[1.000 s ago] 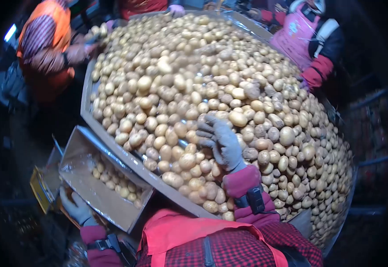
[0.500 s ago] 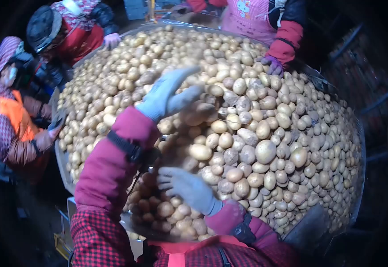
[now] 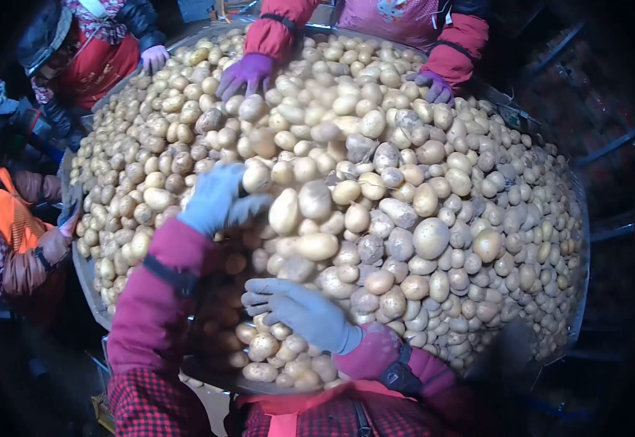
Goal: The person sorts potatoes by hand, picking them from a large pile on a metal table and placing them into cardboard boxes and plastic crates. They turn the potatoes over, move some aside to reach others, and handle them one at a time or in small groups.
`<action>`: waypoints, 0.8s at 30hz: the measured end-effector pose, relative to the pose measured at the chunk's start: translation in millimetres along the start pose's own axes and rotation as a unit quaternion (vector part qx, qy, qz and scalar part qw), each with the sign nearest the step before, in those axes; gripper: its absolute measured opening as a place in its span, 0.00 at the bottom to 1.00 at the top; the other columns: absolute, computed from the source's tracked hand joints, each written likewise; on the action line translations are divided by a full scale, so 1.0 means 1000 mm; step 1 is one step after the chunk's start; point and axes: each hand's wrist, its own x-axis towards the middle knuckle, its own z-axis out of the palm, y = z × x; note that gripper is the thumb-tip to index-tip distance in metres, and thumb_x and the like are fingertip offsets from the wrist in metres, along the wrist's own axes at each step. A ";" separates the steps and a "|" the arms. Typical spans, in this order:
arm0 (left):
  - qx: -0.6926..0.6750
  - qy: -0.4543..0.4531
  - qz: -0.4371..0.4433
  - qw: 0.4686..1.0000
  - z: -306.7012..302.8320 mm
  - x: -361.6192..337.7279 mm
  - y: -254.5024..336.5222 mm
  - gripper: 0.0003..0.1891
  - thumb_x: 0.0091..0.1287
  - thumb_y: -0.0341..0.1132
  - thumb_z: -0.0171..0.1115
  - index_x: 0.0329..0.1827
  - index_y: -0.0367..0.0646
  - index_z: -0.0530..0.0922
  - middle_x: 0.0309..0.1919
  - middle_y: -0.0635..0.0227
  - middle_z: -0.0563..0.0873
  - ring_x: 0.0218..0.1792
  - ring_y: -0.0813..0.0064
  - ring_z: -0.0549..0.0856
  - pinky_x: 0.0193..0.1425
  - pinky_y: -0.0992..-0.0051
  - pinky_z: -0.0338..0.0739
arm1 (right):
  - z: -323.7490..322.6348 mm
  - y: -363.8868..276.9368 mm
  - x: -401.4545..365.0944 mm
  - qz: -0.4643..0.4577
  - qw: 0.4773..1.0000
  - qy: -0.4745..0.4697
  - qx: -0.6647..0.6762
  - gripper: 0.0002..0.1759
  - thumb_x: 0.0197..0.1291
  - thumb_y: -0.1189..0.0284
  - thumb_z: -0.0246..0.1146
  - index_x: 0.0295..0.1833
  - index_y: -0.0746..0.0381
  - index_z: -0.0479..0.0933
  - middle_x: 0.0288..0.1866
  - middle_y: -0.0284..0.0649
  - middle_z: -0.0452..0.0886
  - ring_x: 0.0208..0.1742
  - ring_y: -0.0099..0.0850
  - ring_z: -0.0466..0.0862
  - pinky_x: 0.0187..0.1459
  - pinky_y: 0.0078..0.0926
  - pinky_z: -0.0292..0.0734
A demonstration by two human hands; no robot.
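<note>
A big heap of potatoes (image 3: 434, 240) fills a wide metal-rimmed table. My left hand (image 3: 223, 198), in a pale blue glove, is over the left-centre of the heap, its fingers apart and slightly blurred, with nothing held. Lower down, my right hand (image 3: 299, 312), in a grey-blue glove, is stretched out to the left with fingers extended, just above the potatoes nearest my body. Between the two hands lies a darker, shaded part of the heap.
Across the table, a person in a pink apron (image 3: 390, 20) has purple-gloved hands on the potatoes. Another person in a red apron (image 3: 102, 62) stands at the upper left, and one in an orange vest (image 3: 4, 211) at the left edge. The table rim (image 3: 583, 277) curves along the right.
My left hand has come down and left, nearer to me. My right hand has shifted slightly left. The opposite person's purple-gloved hand now reaches onto the heap at the top.
</note>
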 end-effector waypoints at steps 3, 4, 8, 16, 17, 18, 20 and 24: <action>0.112 0.114 0.047 0.986 0.011 -0.047 0.000 0.21 0.66 0.50 0.70 0.57 0.49 0.84 0.52 0.61 0.86 0.57 0.53 0.82 0.67 0.54 0.72 | 0.000 0.001 -0.001 -0.012 1.000 0.002 0.010 0.23 0.84 0.69 0.53 0.76 0.66 0.70 0.68 0.43 0.81 0.63 0.31 0.83 0.60 0.26 0.80; 0.072 0.103 0.019 0.992 0.011 -0.059 -0.011 0.19 0.68 0.48 0.68 0.56 0.48 0.84 0.51 0.61 0.86 0.56 0.53 0.81 0.67 0.54 0.72 | -0.001 0.003 -0.001 -0.017 1.000 0.002 0.014 0.23 0.84 0.69 0.54 0.76 0.66 0.70 0.68 0.43 0.81 0.64 0.30 0.84 0.60 0.25 0.80; 0.169 0.085 0.015 0.982 -0.001 -0.107 -0.037 0.15 0.72 0.44 0.64 0.53 0.44 0.83 0.49 0.59 0.86 0.55 0.52 0.81 0.66 0.55 0.72 | -0.002 -0.003 -0.002 0.006 1.000 -0.024 -0.005 0.26 0.84 0.66 0.51 0.80 0.66 0.66 0.77 0.41 0.75 0.71 0.33 0.79 0.65 0.30 0.78; -0.040 0.123 0.163 0.978 -0.011 -0.034 0.050 0.32 0.71 0.47 0.70 0.74 0.42 0.75 0.62 0.51 0.85 0.61 0.48 0.83 0.68 0.56 0.75 | 0.000 -0.004 -0.004 0.000 0.999 -0.026 -0.026 0.25 0.82 0.67 0.54 0.78 0.65 0.68 0.71 0.43 0.78 0.64 0.29 0.82 0.61 0.29 0.80; -0.044 0.098 0.207 0.973 0.000 -0.013 0.062 0.32 0.72 0.49 0.67 0.74 0.41 0.74 0.64 0.49 0.84 0.62 0.45 0.82 0.69 0.54 0.74 | -0.003 0.001 -0.003 0.017 0.999 0.012 -0.036 0.25 0.82 0.67 0.54 0.77 0.65 0.69 0.70 0.43 0.78 0.64 0.29 0.82 0.59 0.28 0.81; -0.063 0.060 0.216 0.973 0.014 0.004 0.073 0.29 0.73 0.50 0.66 0.72 0.43 0.76 0.61 0.51 0.84 0.58 0.45 0.83 0.65 0.55 0.76 | -0.007 0.012 -0.001 0.033 0.997 0.050 -0.046 0.24 0.81 0.68 0.55 0.76 0.66 0.69 0.68 0.43 0.78 0.63 0.28 0.82 0.58 0.27 0.81; 0.069 0.067 0.193 0.976 0.032 0.007 0.086 0.28 0.71 0.49 0.67 0.70 0.47 0.77 0.58 0.55 0.83 0.54 0.48 0.83 0.59 0.55 0.78 | -0.010 0.013 -0.003 0.065 0.994 0.068 -0.060 0.22 0.81 0.69 0.55 0.75 0.66 0.70 0.67 0.42 0.79 0.63 0.26 0.82 0.56 0.25 0.82; 0.009 0.068 0.202 0.977 0.038 -0.023 0.063 0.26 0.65 0.45 0.71 0.66 0.51 0.80 0.58 0.60 0.82 0.52 0.52 0.82 0.55 0.55 0.78 | -0.002 0.007 -0.001 0.046 0.997 -0.020 -0.058 0.23 0.82 0.68 0.55 0.74 0.67 0.70 0.67 0.42 0.79 0.63 0.27 0.82 0.58 0.25 0.81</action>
